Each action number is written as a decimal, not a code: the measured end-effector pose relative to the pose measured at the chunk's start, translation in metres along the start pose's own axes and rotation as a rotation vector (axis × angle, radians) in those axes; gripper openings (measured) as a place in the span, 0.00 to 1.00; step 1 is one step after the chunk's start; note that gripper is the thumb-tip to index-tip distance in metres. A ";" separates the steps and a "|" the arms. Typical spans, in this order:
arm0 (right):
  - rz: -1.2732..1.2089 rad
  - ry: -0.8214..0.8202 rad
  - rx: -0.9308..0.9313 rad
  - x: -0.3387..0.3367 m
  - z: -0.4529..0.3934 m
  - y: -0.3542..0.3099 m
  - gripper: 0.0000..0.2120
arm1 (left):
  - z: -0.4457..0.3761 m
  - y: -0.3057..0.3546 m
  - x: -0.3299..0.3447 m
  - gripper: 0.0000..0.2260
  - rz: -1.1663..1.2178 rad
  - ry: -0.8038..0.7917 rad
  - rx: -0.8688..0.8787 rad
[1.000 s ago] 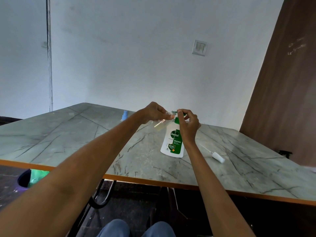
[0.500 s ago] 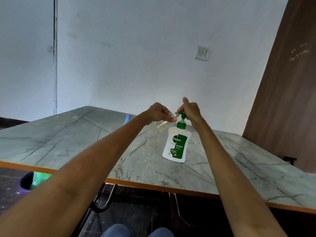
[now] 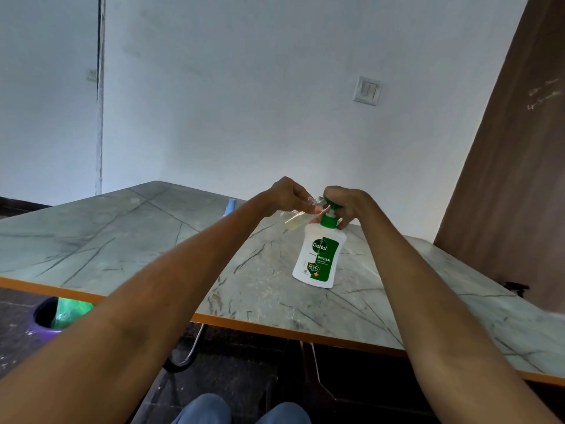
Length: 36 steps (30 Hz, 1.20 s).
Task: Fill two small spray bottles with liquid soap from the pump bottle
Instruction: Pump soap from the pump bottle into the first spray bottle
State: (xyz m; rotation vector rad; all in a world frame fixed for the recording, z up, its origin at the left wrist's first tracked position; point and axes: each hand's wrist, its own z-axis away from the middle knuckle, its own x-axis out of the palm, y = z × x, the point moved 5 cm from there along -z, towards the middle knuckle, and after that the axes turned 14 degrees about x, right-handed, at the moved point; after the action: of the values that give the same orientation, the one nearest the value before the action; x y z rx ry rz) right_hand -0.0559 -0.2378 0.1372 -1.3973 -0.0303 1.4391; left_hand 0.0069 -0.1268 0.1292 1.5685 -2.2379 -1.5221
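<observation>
Soap is what you are working with, but take in the room first: a pale wall [image 3: 275,87] fills the far side, with a white switch plate [image 3: 367,90] on it and a brown wooden panel [image 3: 513,179] leaning in at your right. Below that spreads the marble-patterned table [image 3: 122,240], grey-green with dark veins and an orange edge running along the side nearest you. Its top lies bare to your left, and to the right of the bottle as well. Under the near edge at your left stands a purple bin [image 3: 46,319] with a green liner.

Your pump bottle [image 3: 319,255] stands upright on the table, set back from that orange edge, white with a green label. Your right hand [image 3: 344,205] is curled over its green pump head, pressing on top. Your left hand [image 3: 290,197] pinches a small clear spray bottle [image 3: 295,220], tilted, its mouth held up at the pump's spout; yellowish liquid shows inside. Farther back, partly hidden by your left forearm, a small blue bottle [image 3: 230,206] stands on the table.
</observation>
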 end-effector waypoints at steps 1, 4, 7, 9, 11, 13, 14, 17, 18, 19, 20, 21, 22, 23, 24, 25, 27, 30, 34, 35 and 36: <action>0.005 0.008 0.000 0.000 0.001 0.000 0.14 | 0.000 0.000 0.000 0.16 0.000 -0.001 0.003; 0.024 0.022 0.014 0.004 -0.002 0.002 0.14 | 0.000 -0.003 0.000 0.15 -0.016 -0.005 -0.001; 0.020 0.059 0.022 0.007 -0.004 0.005 0.13 | 0.002 -0.006 0.002 0.16 -0.028 -0.023 -0.010; 0.028 0.070 0.029 0.008 -0.004 0.007 0.13 | 0.003 -0.008 0.004 0.17 -0.023 -0.029 -0.010; 0.044 0.079 0.041 0.009 -0.003 0.008 0.14 | 0.004 -0.008 0.004 0.17 -0.017 -0.026 -0.008; 0.067 0.089 0.049 0.008 -0.001 0.007 0.14 | 0.004 -0.008 0.004 0.17 -0.024 -0.022 -0.010; 0.077 0.092 0.047 0.007 0.000 0.006 0.14 | 0.004 -0.007 0.003 0.16 -0.028 -0.015 -0.012; 0.085 0.093 0.032 0.005 0.003 0.000 0.15 | 0.002 -0.004 0.000 0.15 -0.019 0.000 -0.006; 0.087 0.094 0.034 0.004 0.004 0.000 0.15 | 0.001 -0.003 -0.001 0.16 -0.022 -0.003 -0.001; 0.087 0.096 0.033 0.004 0.005 0.000 0.15 | 0.001 -0.002 -0.001 0.16 -0.028 -0.008 0.004; 0.081 0.094 0.034 0.004 0.005 0.000 0.16 | 0.001 -0.001 -0.001 0.17 -0.031 -0.011 0.007; 0.075 0.091 0.034 0.004 0.005 0.001 0.16 | 0.002 0.000 -0.001 0.17 -0.029 -0.011 0.007; 0.069 0.085 0.035 0.004 0.006 0.001 0.16 | 0.002 0.000 -0.001 0.17 -0.026 -0.008 0.005; 0.061 0.081 0.032 0.004 0.006 0.002 0.16 | 0.002 0.000 -0.001 0.17 -0.024 -0.007 0.005; 0.050 0.074 0.033 0.004 0.006 0.002 0.16 | 0.003 0.000 0.000 0.17 -0.023 -0.008 0.003; 0.037 0.066 0.035 0.004 0.006 0.003 0.16 | 0.003 0.001 0.001 0.17 -0.020 -0.010 0.002; 0.010 0.055 0.031 0.004 0.004 0.003 0.16 | 0.002 -0.001 0.001 0.17 -0.008 -0.006 0.000; -0.032 0.069 0.026 0.007 0.001 0.004 0.15 | 0.003 -0.004 0.001 0.17 -0.019 -0.008 -0.001; -0.045 0.095 0.041 0.011 -0.001 0.008 0.12 | 0.005 -0.011 0.005 0.17 -0.014 -0.015 -0.004; -0.036 0.102 0.048 0.011 0.000 0.009 0.13 | 0.005 -0.011 0.004 0.17 -0.008 -0.010 -0.003; -0.023 0.109 0.050 0.011 0.000 0.009 0.13 | 0.005 -0.012 0.004 0.17 -0.004 -0.007 -0.003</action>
State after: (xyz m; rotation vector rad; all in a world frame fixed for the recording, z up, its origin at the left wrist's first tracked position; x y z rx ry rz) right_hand -0.0586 -0.2341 0.1239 -1.4278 0.0583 1.3345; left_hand 0.0104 -0.1266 0.1163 1.5705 -2.2365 -1.5343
